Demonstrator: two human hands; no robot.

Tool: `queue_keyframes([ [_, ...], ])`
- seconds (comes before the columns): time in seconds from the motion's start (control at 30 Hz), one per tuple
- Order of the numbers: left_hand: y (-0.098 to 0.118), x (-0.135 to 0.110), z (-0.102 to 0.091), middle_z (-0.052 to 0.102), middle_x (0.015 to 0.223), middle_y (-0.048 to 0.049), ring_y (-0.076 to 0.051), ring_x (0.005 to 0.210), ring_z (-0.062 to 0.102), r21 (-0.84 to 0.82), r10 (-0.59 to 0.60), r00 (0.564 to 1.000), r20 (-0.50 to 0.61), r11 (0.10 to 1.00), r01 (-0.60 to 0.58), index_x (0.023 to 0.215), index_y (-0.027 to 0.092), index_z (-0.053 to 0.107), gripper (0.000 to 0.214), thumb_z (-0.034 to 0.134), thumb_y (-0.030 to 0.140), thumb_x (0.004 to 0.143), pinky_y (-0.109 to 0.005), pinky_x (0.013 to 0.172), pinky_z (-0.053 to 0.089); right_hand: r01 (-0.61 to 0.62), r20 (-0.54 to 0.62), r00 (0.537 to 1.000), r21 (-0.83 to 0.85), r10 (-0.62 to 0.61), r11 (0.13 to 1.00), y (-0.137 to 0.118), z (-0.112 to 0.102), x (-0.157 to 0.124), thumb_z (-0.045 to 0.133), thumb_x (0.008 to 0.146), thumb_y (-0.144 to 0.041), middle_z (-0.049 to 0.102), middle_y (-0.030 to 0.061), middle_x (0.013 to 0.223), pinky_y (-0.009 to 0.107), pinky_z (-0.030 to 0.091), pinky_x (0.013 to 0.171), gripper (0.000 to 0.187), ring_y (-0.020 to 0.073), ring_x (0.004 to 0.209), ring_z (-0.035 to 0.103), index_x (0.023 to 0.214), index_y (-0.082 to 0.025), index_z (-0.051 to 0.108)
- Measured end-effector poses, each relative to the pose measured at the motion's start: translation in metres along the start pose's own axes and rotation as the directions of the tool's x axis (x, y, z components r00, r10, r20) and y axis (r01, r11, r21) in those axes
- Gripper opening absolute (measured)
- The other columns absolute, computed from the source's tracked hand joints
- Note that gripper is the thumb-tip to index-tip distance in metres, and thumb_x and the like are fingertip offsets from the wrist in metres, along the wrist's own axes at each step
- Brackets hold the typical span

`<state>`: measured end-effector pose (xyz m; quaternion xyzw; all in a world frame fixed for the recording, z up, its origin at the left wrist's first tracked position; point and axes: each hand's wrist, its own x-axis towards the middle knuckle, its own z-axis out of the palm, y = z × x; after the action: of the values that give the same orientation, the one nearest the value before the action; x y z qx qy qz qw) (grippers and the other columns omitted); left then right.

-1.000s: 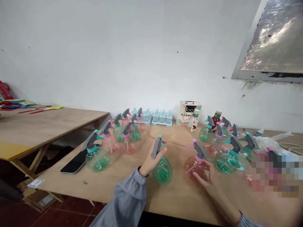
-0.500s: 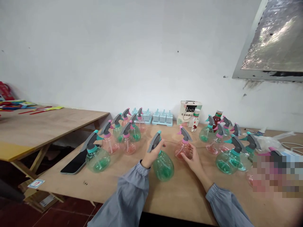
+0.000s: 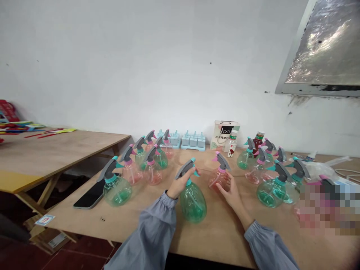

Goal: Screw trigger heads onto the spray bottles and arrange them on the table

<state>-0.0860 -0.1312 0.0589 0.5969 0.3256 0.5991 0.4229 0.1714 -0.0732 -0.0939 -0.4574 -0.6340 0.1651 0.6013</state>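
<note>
Green sprayer, middle of the table, has the left hand closed round its neck; the right hand, fingers half spread, cups a pink sprayer nearby. Left group and right group look assembled; this pair, I'd judge, isn't settled.

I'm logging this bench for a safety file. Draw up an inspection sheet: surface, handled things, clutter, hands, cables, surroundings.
Surface: flat brown wooden table, small dark marks near the front left.
Handled things: rounded green transparent plastic spray bottle; rounded pink transparent plastic spray bottle.
Clutter: more rounded green and pink plastic spray bottles on both sides; flat black phone; blocky pale blue plastic moulds; printed cream paper bag.
Left hand: grips the green bottle around its grey trigger head.
Right hand: wrapped around the pink bottle.
Cables: thin white looped cord at far right, ends unclear.
Surroundings: plain pale wall; second wooden table at left; silvery framed panel at upper right.
</note>
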Motion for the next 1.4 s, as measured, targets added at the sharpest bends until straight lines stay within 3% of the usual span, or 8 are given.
queue_keyframes([
  [0.1,-0.002,0.001,-0.002,0.071,0.069,-0.0042,-0.019,0.072,0.067,0.002,-0.018,0.998,-0.058,1.000,0.018,0.070,0.019,0.069,0.042,0.064,0.060,0.080,-0.033,0.082,0.053,0.002,0.005,1.000,-0.003,-0.002,1.000,-0.001,-0.001,0.000,0.074,0.079,-0.061,0.058,0.0168,0.141,0.058,0.051,0.107,0.080,0.0334,0.128,0.060,0.144,-0.025,0.045],
  [0.27,0.003,0.003,-0.003,0.075,0.082,-0.0038,-0.021,0.091,0.070,0.045,0.031,0.999,0.026,0.998,-0.032,0.084,0.020,0.075,0.036,0.066,0.055,0.081,-0.035,0.097,0.052,0.022,0.017,1.000,-0.016,-0.022,1.000,-0.001,-0.002,0.000,0.073,0.081,-0.062,0.060,0.0164,0.138,0.058,0.051,0.107,0.080,0.0325,0.128,0.060,0.145,-0.024,0.044],
  [0.4,0.001,0.005,-0.003,0.069,0.068,-0.0032,-0.019,0.074,0.067,0.167,0.070,0.992,-0.103,0.985,-0.052,0.060,0.022,0.065,0.042,0.061,0.056,0.083,-0.034,0.084,0.055,0.026,0.021,0.999,-0.030,-0.025,0.999,-0.003,-0.003,0.000,0.073,0.081,-0.063,0.059,0.0172,0.138,0.058,0.051,0.106,0.080,0.0327,0.128,0.060,0.144,-0.024,0.044],
  [0.57,0.000,0.006,-0.003,0.076,0.085,-0.0055,-0.022,0.085,0.069,0.173,0.108,0.991,-0.073,0.980,-0.094,0.080,0.021,0.072,0.033,0.069,0.054,0.078,-0.035,0.085,0.056,0.019,0.047,0.999,-0.032,-0.017,0.999,-0.008,-0.004,-0.001,0.073,0.080,-0.063,0.059,0.0169,0.139,0.057,0.051,0.107,0.080,0.0328,0.127,0.060,0.144,-0.024,0.045],
  [0.73,0.003,0.000,-0.004,0.069,0.068,-0.0056,-0.019,0.069,0.065,0.249,0.161,0.983,-0.093,0.959,-0.134,0.062,0.020,0.067,0.040,0.059,0.052,0.085,-0.032,0.072,0.056,0.015,0.045,0.999,-0.043,-0.013,0.999,-0.010,-0.005,-0.001,0.072,0.082,-0.061,0.058,0.0168,0.140,0.057,0.051,0.106,0.078,0.0328,0.127,0.060,0.144,-0.024,0.045],
  [0.9,0.006,-0.019,-0.026,0.074,0.079,-0.0060,-0.021,0.076,0.068,0.323,0.154,0.974,-0.168,0.942,-0.094,0.091,0.015,0.078,0.035,0.071,0.046,0.078,-0.030,0.069,0.054,0.023,0.051,0.998,-0.034,-0.021,0.999,-0.009,-0.005,-0.001,0.072,0.082,-0.060,0.059,0.0173,0.140,0.056,0.051,0.106,0.077,0.0332,0.127,0.061,0.144,-0.023,0.045],
  [1.1,0.008,-0.051,-0.086,0.064,0.064,0.0008,-0.017,0.061,0.058,0.471,0.266,0.795,-0.545,0.882,0.028,0.078,0.017,0.076,0.036,0.079,0.051,0.068,-0.027,0.055,0.047,0.013,0.034,0.999,-0.041,-0.011,0.999,-0.008,-0.003,-0.001,0.073,0.080,-0.062,0.059,0.0166,0.139,0.060,0.050,0.106,0.078,0.0345,0.128,0.060,0.143,-0.024,0.046],
  [1.4,-0.011,-0.047,-0.128,0.071,0.080,-0.0008,-0.020,0.081,0.068,0.556,0.409,0.597,-0.690,0.828,0.074,0.091,0.017,0.072,0.042,0.080,0.051,0.068,-0.030,0.075,0.054,0.013,0.040,0.999,-0.038,-0.011,0.999,-0.008,-0.004,-0.002,0.073,0.080,-0.061,0.059,0.0161,0.139,0.060,0.050,0.107,0.078,0.0339,0.129,0.059,0.144,-0.025,0.045],
])
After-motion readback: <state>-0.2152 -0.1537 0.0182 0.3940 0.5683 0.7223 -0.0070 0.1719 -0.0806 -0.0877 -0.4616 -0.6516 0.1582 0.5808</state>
